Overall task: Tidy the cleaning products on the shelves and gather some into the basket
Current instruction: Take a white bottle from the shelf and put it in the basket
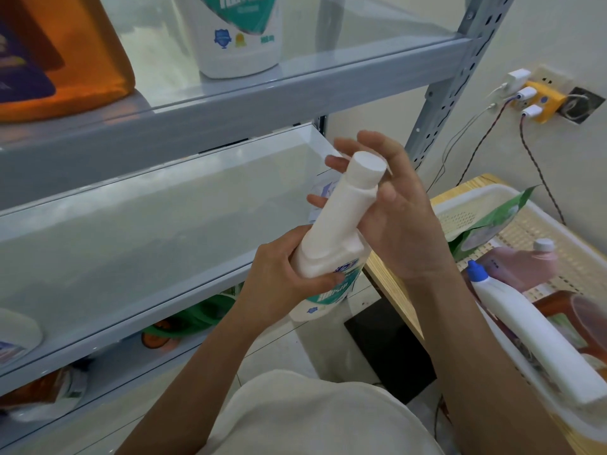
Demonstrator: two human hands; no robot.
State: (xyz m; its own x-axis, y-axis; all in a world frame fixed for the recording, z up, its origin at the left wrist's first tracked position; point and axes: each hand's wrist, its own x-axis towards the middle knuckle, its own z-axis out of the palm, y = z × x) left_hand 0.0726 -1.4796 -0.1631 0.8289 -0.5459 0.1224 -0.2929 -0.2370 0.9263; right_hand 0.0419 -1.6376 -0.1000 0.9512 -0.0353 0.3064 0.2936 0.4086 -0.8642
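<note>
Both hands are on one white bottle, held tilted in the air in front of the shelves, its cap end up and toward the right. The left hand is wrapped around the lower body of the bottle, thumb across the teal and blue label. The right hand cups the neck from behind with its fingers spread and loosely curled past the white cap; the palm touches the neck, the fingertips stand clear of the cap.

Just behind the hands runs the glass middle shelf in its grey frame, bare near the hands, with the rounded base of a white container far to the left of them. Above the hands, on the upper shelf, stand a white jug with a teal label and, further left, an orange refill pack.

To the right of the right hand, a white perforated basket sits on a wooden table. In it lie a green pouch, a pink bottle and a white bottle with a blue nozzle, the last one lying across the near rim. Beyond the basket, on the wall, a yellow socket adapter holds several white plugs. Below the left hand, green and orange items on the lowest shelf are too blurred to name.
</note>
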